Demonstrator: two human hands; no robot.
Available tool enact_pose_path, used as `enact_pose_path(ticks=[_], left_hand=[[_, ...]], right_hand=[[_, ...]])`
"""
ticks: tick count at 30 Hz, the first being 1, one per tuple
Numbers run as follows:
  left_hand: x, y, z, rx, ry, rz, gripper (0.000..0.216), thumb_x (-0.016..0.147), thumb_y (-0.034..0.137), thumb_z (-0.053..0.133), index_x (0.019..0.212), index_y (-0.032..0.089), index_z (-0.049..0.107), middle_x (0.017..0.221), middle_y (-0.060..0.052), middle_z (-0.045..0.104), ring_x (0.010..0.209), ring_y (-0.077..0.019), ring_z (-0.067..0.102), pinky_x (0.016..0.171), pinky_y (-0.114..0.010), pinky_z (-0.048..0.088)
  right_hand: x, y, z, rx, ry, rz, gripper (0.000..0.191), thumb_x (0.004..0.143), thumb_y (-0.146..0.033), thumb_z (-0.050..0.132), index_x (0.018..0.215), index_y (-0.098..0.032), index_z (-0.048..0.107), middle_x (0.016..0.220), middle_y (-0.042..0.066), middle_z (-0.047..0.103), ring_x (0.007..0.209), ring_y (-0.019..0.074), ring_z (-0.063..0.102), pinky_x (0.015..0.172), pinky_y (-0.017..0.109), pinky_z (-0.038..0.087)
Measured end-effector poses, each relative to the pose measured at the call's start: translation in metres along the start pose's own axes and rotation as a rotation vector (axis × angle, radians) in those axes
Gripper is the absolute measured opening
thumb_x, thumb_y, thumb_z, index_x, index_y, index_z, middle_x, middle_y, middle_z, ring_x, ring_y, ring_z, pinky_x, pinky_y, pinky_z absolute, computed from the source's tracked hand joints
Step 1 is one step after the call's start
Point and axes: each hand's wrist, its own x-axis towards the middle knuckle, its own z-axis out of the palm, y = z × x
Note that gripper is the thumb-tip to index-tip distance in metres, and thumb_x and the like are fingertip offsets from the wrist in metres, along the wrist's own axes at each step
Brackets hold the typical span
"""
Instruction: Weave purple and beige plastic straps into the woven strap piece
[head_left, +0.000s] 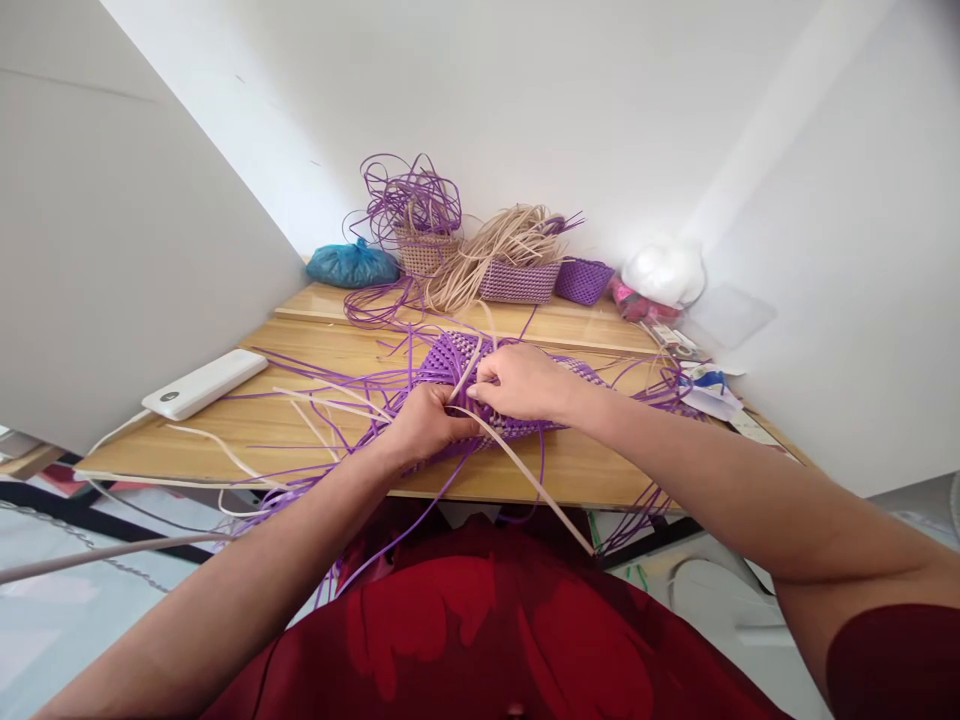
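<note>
A partly woven purple and beige basket (450,352) lies on the table in front of me, long loose purple strands fanning out to both sides. My left hand (429,425) grips the basket's near left side, thumb pointing right along the weave. Closed in a pinch over the basket's middle is my right hand (517,382), with its fingertips at the weave beside a beige strip (525,475). This strip runs from between the hands down over the table's front edge. The hands hide part of the weave, and what exactly the right fingertips pinch is unclear.
At the back stand a beige basket (427,252) with tangled purple strands, a lilac basket (517,283) under beige strips, and a small purple basket (583,282). A blue bag (352,265) sits left, a white bag (664,272) right. A white power strip (206,383) lies at left.
</note>
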Motion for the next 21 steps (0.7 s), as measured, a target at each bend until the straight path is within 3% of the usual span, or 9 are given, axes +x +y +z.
enact_pose_path(ticks=[2,5,13,19,21], left_hand=[[0.0,-0.002,-0.002,-0.017,0.004,0.003,0.026,0.062,0.034,0.082,0.072,0.011,0.073,0.063,0.001,0.065,0.056,-0.0106,0.052,0.055,-0.022,0.039],[0.001,-0.006,-0.005,-0.029,0.031,0.017,0.027,0.061,0.034,0.084,0.073,0.013,0.073,0.065,0.001,0.067,0.058,-0.0115,0.055,0.057,-0.022,0.042],[0.002,-0.004,-0.001,-0.109,0.072,0.034,0.03,0.061,0.029,0.084,0.086,0.015,0.076,0.075,0.0,0.073,0.064,-0.0134,0.061,0.063,-0.023,0.047],[0.004,0.001,0.0,0.068,0.069,0.006,0.022,0.066,0.03,0.076,0.081,0.013,0.076,0.071,0.0,0.071,0.064,-0.0145,0.059,0.062,-0.024,0.044],[0.005,0.004,0.0,0.127,0.044,-0.013,0.021,0.066,0.029,0.075,0.08,0.014,0.075,0.069,0.001,0.07,0.063,-0.0145,0.058,0.061,-0.024,0.042]], right_hand=[[0.005,0.005,0.005,-0.027,0.079,-0.038,0.015,0.084,-0.028,0.065,0.076,-0.018,0.072,0.077,0.002,0.072,0.069,0.0133,0.057,0.063,0.026,0.034],[0.004,0.011,0.007,-0.042,0.081,-0.057,0.008,0.083,-0.024,0.065,0.08,-0.019,0.071,0.079,0.001,0.071,0.071,0.0136,0.057,0.063,0.026,0.032],[-0.032,-0.003,0.0,-0.198,0.04,-0.045,0.017,0.093,-0.021,0.053,0.086,-0.019,0.068,0.074,0.004,0.069,0.065,0.0156,0.058,0.059,0.028,0.029],[-0.054,-0.012,0.026,-0.348,0.121,-0.043,0.023,0.099,-0.014,0.043,0.102,-0.019,0.065,0.099,0.009,0.071,0.089,0.0238,0.067,0.073,0.032,0.045],[-0.056,-0.013,0.034,-0.328,0.12,0.01,0.022,0.099,-0.013,0.043,0.102,-0.017,0.064,0.099,0.01,0.07,0.094,0.0249,0.066,0.079,0.033,0.048]])
